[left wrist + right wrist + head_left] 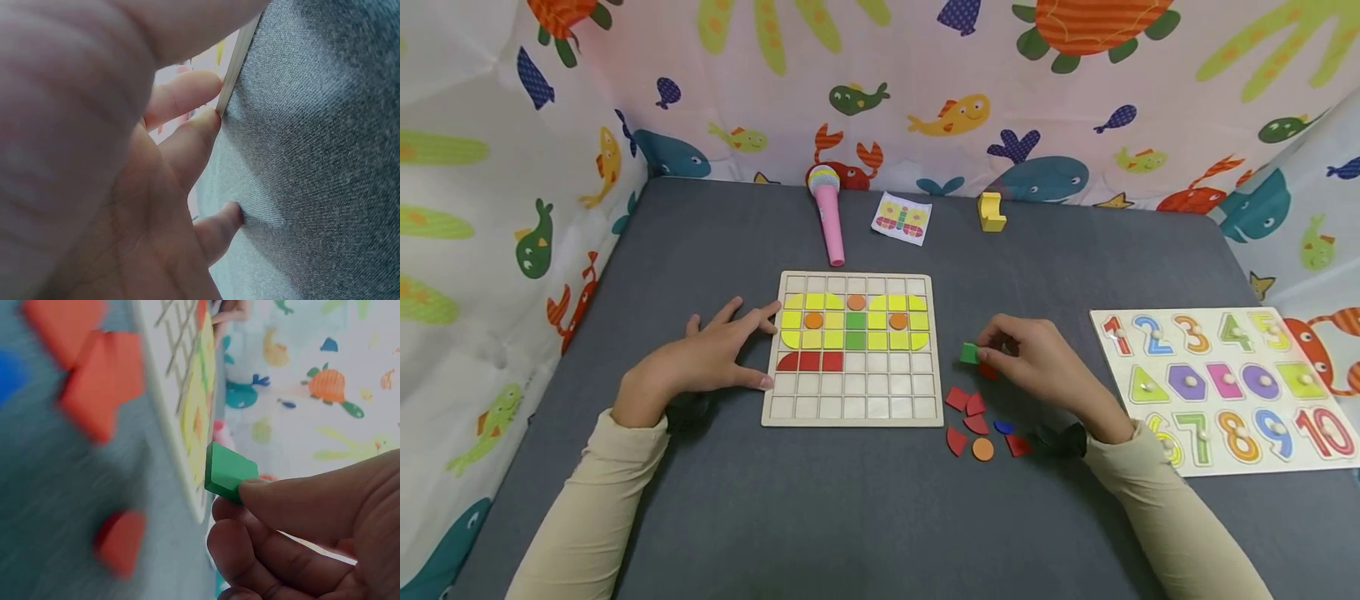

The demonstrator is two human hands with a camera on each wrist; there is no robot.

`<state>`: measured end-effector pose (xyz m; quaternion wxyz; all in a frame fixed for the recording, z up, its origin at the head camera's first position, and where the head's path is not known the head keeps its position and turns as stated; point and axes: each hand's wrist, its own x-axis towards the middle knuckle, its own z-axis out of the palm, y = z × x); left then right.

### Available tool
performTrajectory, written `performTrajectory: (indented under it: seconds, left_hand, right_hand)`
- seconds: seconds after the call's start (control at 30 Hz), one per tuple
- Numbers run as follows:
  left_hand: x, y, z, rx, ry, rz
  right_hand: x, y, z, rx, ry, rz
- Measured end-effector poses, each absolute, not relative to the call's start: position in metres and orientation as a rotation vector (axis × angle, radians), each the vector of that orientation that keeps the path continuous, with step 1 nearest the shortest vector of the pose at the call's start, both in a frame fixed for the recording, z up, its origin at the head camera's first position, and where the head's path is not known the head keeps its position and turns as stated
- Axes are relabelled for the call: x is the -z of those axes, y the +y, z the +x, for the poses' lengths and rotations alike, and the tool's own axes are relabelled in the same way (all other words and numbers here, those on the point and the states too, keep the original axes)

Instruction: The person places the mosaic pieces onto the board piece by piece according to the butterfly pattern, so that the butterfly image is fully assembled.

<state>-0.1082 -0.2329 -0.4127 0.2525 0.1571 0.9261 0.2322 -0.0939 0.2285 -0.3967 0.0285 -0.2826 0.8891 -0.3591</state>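
A wooden grid board [891, 408] lies mid-table, its upper rows filled with yellow, orange and green tiles, and red tiles [810, 361] in part of the row below. My left hand [703, 358] rests at the board's left edge, fingers spread, thumb and fingertips touching the rim. Right of the board, my right hand [1037, 354] pinches a green square tile [231, 470] between thumb and finger, above the table. Under and below that hand lie loose red pieces [976, 423], an orange disc [982, 449] and a blue piece [1003, 427].
A pink toy microphone [829, 221], a small pattern card [902, 219] and a yellow block [991, 213] stand along the back. To the right lies a number and shape puzzle board [1213, 392]. Printed curtains [895, 137] enclose the grey table [850, 517].
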Motion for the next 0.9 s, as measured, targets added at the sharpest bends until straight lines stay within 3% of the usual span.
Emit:
performTrajectory:
  seconds: [0.47,0.9]
  left_hand:
    - [0.404,-0.227,-0.106,-0.591,2.497,0.392]
    - [0.411,-0.233,-0.109,-0.646,2.507,0.414]
  right_hand:
    - [0.384,0.144,-0.121,1.123,2.637,-0.993]
    - [0.397,0.096,-0.127,1.023,2.523,-1.135]
